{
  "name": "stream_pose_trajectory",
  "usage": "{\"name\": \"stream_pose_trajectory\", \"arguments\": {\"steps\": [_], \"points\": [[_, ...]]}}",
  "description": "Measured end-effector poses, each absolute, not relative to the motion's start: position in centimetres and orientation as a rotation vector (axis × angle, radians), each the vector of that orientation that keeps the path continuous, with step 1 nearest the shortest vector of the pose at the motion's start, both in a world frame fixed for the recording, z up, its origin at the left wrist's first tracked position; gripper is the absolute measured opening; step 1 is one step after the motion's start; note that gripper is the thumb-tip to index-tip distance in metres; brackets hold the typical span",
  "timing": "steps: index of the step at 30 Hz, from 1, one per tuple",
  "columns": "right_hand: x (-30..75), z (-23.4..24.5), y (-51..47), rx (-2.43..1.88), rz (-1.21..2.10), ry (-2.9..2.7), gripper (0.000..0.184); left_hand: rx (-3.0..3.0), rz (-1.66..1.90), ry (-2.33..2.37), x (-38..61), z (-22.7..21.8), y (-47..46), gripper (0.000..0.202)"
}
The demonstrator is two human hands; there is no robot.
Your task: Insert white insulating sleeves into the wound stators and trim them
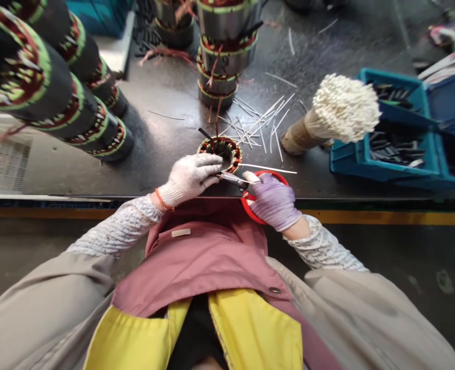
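My left hand (194,174), in a white knit glove, grips the near left side of a small wound motor stator (235,154). The stator is a ring with red windings and pale green edging, standing on the table near its front edge. In a purple glove, my right hand (275,199) is closed round red-handled scissors (255,211). Their blades point left, against the stator's near side by my left fingertips. A thin white cord (269,167) sticks out to the right from the stator. Another white strand lies along the blades; where it ends is hard to see.
Stacked stators (227,56) stand behind the work, with taller leaning stacks (69,103) at left. Loose white cords (258,123) lie scattered beyond the stator. To the right are an upright bundle of white cords (345,108) and blue bins (397,169) of dark pieces.
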State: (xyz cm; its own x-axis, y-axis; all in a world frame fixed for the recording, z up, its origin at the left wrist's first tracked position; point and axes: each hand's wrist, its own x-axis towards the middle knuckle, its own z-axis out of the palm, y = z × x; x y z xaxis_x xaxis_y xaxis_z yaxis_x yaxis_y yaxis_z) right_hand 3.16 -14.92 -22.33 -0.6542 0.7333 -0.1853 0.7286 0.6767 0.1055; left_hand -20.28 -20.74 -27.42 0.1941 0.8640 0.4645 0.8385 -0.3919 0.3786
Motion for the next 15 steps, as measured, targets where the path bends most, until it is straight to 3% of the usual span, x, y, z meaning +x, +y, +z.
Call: {"name": "stream_pose_trajectory", "arguments": {"steps": [5,11,15], "points": [[3.9,-23.1,-14.7,1.124,-0.04,2.652,0.054,2.407,1.046,1.685,-20.3,-27.3,-20.7,0.028],[6.9,-24.8,-14.3,1.472,-0.199,2.74,0.056,2.389,0.954,1.692,-20.3,-26.6,-20.6,0.026],[6.1,-25.0,-13.4,1.463,-0.246,2.763,0.059,2.378,0.894,1.73,-20.3,-26.5,-20.6,0.027]]}}
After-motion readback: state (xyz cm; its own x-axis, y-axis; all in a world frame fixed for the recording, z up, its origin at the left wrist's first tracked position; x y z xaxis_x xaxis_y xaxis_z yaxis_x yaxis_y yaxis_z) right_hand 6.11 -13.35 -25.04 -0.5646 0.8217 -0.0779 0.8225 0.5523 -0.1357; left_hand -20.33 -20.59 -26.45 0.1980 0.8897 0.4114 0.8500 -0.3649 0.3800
